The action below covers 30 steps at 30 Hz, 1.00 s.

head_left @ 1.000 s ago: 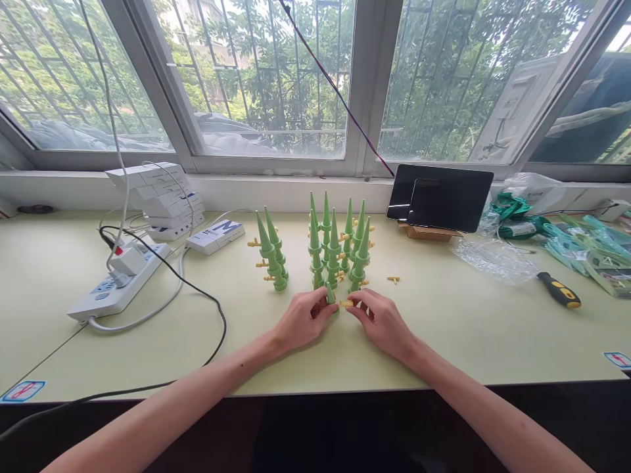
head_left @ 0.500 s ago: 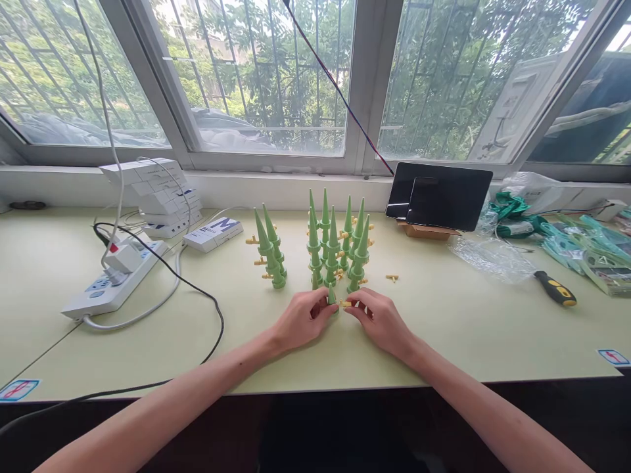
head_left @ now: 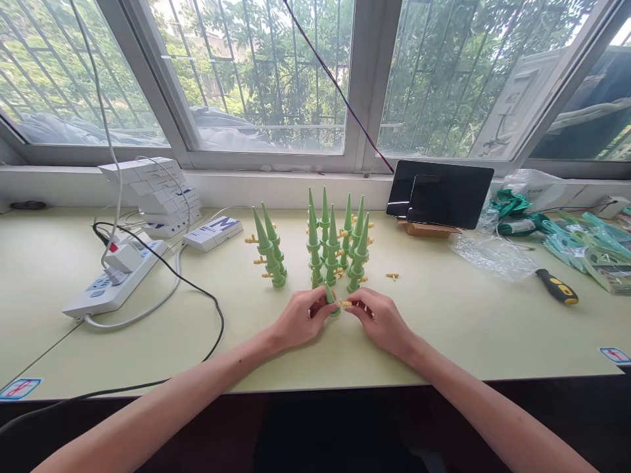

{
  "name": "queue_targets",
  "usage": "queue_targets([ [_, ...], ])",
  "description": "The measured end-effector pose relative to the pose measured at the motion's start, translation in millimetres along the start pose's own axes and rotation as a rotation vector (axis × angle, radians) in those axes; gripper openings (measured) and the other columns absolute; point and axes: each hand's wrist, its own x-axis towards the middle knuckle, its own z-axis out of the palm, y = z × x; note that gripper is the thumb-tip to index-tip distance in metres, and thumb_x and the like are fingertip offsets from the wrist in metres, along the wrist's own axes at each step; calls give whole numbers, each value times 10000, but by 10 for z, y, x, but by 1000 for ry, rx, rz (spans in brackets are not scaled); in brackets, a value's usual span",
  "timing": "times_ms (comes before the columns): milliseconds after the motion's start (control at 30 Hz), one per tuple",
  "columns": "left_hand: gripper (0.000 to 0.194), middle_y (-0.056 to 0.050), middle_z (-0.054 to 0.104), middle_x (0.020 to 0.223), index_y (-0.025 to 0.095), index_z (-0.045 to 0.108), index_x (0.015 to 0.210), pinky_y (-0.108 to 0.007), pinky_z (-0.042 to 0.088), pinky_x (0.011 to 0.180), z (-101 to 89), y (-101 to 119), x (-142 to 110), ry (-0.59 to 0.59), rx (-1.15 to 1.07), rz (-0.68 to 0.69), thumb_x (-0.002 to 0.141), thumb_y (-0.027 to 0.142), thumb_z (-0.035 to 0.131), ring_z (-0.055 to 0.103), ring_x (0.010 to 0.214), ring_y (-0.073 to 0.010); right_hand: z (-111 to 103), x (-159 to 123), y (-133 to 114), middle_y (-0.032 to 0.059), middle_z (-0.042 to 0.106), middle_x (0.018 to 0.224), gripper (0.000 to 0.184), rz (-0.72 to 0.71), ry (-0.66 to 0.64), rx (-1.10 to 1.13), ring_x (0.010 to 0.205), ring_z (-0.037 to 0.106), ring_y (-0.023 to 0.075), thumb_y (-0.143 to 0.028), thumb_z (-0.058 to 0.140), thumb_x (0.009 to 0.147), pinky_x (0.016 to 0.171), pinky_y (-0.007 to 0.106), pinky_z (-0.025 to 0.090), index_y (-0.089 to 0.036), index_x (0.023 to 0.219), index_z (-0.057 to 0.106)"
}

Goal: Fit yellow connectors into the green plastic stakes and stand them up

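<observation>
My left hand [head_left: 298,320] pinches a small green cone spike [head_left: 329,295] just above the pale green desk [head_left: 444,328]. My right hand [head_left: 379,318] pinches a tiny yellow connector [head_left: 346,303] held against the side of that cone. Right behind my hands stands a cluster of several upright green spikes [head_left: 338,246] with yellow connectors fitted. Two more spikes [head_left: 269,249] stand slightly to the left. One loose yellow connector [head_left: 392,276] lies on the desk to the right of the cluster.
A white power strip [head_left: 111,286] with plugs and trailing cables lies at left, beside stacked white boxes [head_left: 152,194]. A dark tablet [head_left: 441,196] leans at the back right. A yellow-handled screwdriver [head_left: 557,286], plastic bags and green packets sit at far right.
The green cone in my left hand has tilted slightly; both hands stay together in the same spot. The view has shifted a little.
</observation>
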Motion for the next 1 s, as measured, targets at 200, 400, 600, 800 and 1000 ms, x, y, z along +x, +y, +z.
queue_targets([
  [200, 171, 33, 502, 586, 153, 602, 872, -214, 352, 494, -6, -11, 2, -7, -4, -4, 943, 293, 534, 393, 521, -86, 12, -7, 2, 26, 631, 786, 132, 2, -3, 15, 673, 586, 155, -286, 547, 980, 611, 267, 471, -200, 901, 609],
  [400, 179, 36, 493, 579, 157, 601, 862, -217, 352, 504, -7, 4, -2, -8, 14, 0, 942, 302, 530, 389, 523, -89, 19, -11, 28, 29, 634, 775, 152, 5, -10, 1, 662, 580, 158, -299, 528, 987, 586, 271, 471, -199, 908, 611],
  [600, 167, 43, 463, 568, 159, 600, 877, -218, 336, 503, -1, -6, -5, -27, 43, -4, 936, 299, 532, 371, 524, -92, 17, -5, 24, 31, 631, 786, 148, -6, -9, -6, 661, 574, 156, -292, 529, 985, 587, 270, 471, -203, 901, 612],
  [800, 185, 39, 476, 586, 159, 602, 887, -220, 339, 514, -5, -31, -8, -56, 47, -16, 952, 303, 506, 374, 530, -94, 24, -9, 31, 24, 623, 784, 125, 21, -18, 3, 668, 572, 158, -274, 546, 976, 598, 271, 460, -201, 892, 602],
  [1000, 190, 35, 490, 608, 164, 583, 865, -214, 347, 518, -9, -42, -10, -63, 25, -12, 958, 308, 501, 387, 543, -93, 22, -15, 33, 22, 633, 782, 110, 17, -29, 9, 669, 576, 158, -254, 547, 975, 615, 273, 463, -201, 898, 605],
])
